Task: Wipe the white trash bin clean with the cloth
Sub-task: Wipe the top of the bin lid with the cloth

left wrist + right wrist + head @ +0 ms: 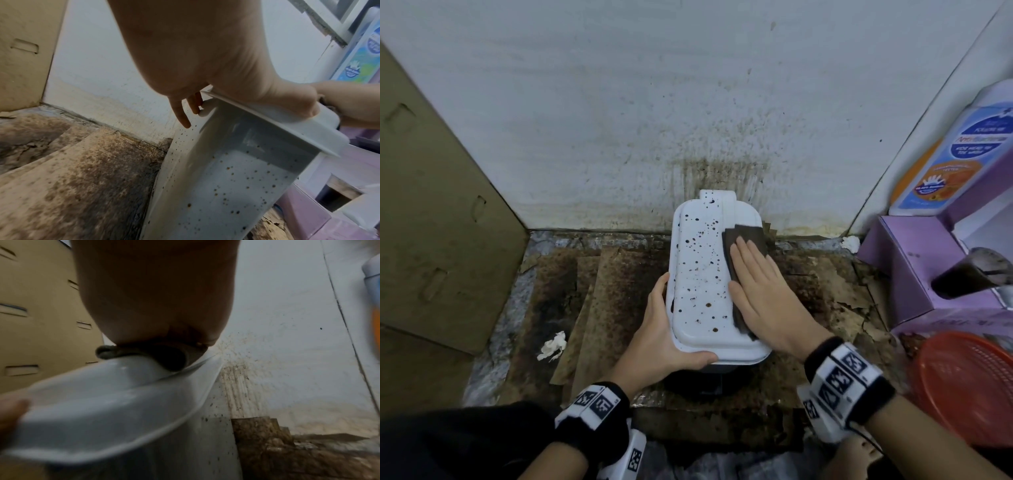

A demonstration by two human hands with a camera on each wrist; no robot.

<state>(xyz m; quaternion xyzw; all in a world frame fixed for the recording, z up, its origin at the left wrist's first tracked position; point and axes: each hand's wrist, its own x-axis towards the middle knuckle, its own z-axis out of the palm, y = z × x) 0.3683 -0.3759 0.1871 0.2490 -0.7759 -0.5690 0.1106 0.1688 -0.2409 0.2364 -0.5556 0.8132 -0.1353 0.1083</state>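
The white trash bin [698, 274] stands against the wall, its lid dotted with brown specks. My left hand [657, 329] clasps the lid's near-left corner, thumb along the front edge and fingers down the left side. In the left wrist view those fingers [182, 113] hang beside the speckled bin wall [226, 186]. A dark brown cloth [746, 236] lies on the lid's right side. My right hand [750, 270] presses flat on it with straight fingers. In the right wrist view the cloth [164, 356] is squeezed between palm and lid [102, 410].
A cardboard box [431, 222] stands at the left. The wall [705, 120] behind the bin is splattered. Stained cardboard sheets [602, 301] cover the floor, with a crumpled tissue [553, 346]. At the right are a purple box [914, 267], a detergent bottle [962, 154] and a red basket [969, 383].
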